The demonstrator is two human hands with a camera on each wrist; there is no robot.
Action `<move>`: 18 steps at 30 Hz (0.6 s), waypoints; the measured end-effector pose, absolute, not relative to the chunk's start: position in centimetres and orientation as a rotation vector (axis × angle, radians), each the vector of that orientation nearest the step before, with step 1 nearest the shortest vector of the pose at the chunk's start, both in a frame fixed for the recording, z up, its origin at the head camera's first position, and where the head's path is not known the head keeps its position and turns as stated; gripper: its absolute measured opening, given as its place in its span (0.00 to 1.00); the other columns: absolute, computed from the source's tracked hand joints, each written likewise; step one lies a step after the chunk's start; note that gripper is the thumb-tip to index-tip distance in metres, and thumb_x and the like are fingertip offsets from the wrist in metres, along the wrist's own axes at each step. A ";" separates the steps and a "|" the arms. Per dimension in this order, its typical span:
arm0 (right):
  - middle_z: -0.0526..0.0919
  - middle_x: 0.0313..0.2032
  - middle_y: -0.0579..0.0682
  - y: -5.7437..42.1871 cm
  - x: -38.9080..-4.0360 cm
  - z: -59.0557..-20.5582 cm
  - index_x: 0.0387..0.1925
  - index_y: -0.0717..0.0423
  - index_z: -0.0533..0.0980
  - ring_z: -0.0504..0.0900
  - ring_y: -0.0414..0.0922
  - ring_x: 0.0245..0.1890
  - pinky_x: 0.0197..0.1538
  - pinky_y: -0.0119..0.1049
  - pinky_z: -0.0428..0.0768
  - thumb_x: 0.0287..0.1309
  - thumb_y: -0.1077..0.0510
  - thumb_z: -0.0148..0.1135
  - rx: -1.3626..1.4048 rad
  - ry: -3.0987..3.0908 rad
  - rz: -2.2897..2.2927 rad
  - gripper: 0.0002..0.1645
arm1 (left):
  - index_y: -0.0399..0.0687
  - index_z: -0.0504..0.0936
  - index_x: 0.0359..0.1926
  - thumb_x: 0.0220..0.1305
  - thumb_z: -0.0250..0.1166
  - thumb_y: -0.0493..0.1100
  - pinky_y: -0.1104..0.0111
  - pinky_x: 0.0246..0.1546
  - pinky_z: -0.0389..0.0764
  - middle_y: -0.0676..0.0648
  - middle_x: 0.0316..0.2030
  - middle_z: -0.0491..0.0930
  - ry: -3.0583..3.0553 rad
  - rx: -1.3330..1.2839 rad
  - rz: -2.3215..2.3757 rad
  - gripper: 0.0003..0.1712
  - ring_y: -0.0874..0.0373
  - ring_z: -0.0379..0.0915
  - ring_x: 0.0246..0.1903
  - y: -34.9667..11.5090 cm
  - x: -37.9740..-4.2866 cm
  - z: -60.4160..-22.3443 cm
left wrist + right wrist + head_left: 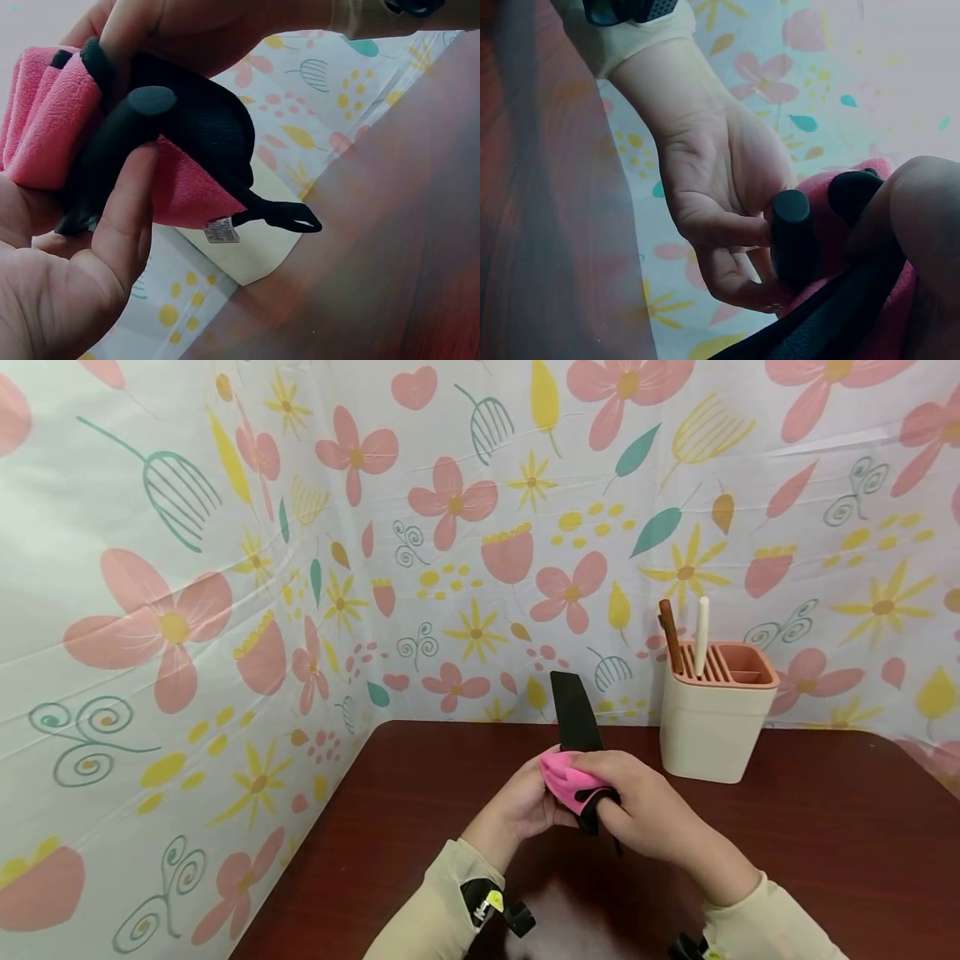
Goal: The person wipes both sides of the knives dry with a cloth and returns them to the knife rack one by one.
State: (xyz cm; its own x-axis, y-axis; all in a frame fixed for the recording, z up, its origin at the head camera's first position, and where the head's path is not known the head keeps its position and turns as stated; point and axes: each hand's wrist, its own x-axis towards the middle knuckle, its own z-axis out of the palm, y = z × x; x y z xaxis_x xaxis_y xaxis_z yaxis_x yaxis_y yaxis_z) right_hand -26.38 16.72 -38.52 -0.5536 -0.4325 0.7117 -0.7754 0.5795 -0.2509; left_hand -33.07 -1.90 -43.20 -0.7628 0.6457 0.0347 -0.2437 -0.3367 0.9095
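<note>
A knife with a broad black blade (576,710) points up and away in the head view. Its black handle (793,244) shows in the right wrist view, with the fingers of my left hand (525,797) curled about it. A fluffy pink cloth (49,124) with black trim wraps over the knife near the handle. My right hand (645,802) grips this cloth from the right, its thumb and fingers pressing the fabric. A black hanging loop (289,216) and a small white tag (222,230) dangle from the cloth. Folds hide part of the blade.
A cream holder (708,735) with an orange slotted top stands at the back right of the dark wooden table (825,827). A brown handle (670,631) and a white handle (702,635) stick up from it. Flower-printed sheets (465,610) hang behind and at the left.
</note>
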 end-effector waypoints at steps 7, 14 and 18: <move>0.87 0.50 0.44 17.0 -25.5 -38.2 0.54 0.49 0.84 0.84 0.44 0.52 0.57 0.27 0.75 0.44 0.73 0.61 0.920 -2.244 0.725 0.33 | 0.53 0.75 0.65 0.79 0.51 0.46 0.60 0.28 0.89 0.53 0.42 0.88 1.329 0.515 2.114 0.19 0.60 0.88 0.30 -1.8 -32.8 -42.7; 0.87 0.52 0.42 17.2 -24.4 -37.6 0.53 0.44 0.84 0.84 0.42 0.52 0.53 0.43 0.83 0.43 0.72 0.63 0.944 -2.270 0.644 0.34 | 0.48 0.69 0.72 0.79 0.51 0.45 0.59 0.27 0.88 0.52 0.45 0.85 1.359 0.505 2.108 0.24 0.59 0.87 0.33 -1.7 -32.3 -42.3; 0.87 0.52 0.39 17.0 -23.8 -37.3 0.50 0.40 0.84 0.84 0.40 0.52 0.53 0.45 0.85 0.44 0.72 0.62 0.986 -2.285 0.597 0.33 | 0.48 0.69 0.72 0.82 0.47 0.45 0.63 0.29 0.88 0.53 0.43 0.84 1.382 0.482 2.131 0.23 0.62 0.86 0.36 -1.8 -32.3 -42.5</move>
